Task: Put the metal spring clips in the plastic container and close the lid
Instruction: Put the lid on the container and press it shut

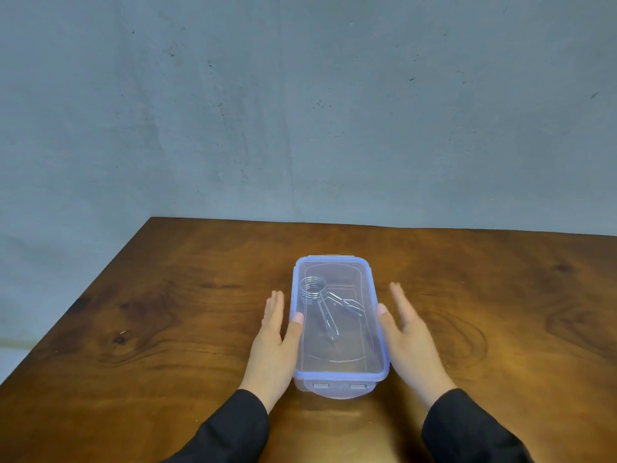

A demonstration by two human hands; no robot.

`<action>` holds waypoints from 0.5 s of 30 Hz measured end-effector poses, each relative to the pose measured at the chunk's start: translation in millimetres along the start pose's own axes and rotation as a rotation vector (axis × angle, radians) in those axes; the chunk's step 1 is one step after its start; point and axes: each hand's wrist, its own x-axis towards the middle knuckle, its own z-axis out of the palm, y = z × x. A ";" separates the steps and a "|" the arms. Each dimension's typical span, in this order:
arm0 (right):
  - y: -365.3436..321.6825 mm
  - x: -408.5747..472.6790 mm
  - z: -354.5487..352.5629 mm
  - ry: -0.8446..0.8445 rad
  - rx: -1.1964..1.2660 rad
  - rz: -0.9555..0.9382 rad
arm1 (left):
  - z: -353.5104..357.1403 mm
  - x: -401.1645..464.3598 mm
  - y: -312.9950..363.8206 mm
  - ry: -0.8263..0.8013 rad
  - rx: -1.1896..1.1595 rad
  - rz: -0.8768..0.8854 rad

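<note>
A clear plastic container [340,324] with a blue-rimmed lid [337,375] on lies lengthwise away from the person on a wooden table [167,312] by a grey wall [300,95]. A metal spring clip [322,304] lies inside. The left hand [277,342] and right hand [409,332] flank it, fingers spread flat, gripping nothing.

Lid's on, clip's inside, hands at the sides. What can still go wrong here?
1. The lid may only be resting on the plastic container: whether the near latch flap is snapped is unclear, so it could pop open when lifted.
2. The left hand and right hand are open, only thumbs at the rim; an uneven press could slide the container on the smooth wooden table.
3. The metal spring clip lies loose and would rattle if tipped.
</note>
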 end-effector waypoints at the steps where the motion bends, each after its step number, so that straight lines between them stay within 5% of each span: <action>1: -5.3 6.9 -4.3 0.016 -0.086 -0.080 | -1.8 -3.6 -0.4 0.001 0.096 0.114; 6: -36.4 66.9 2.5 -0.160 -0.454 -0.320 | -0.8 -9.5 -11.2 -0.223 0.702 0.584; 11: -37.7 114.9 29.8 -0.401 -0.891 -0.265 | 4.5 -4.3 -22.4 -0.198 0.762 0.652; 15: -28.3 123.7 42.7 -0.333 -0.926 -0.264 | 7.3 -0.3 -33.1 -0.118 0.826 0.784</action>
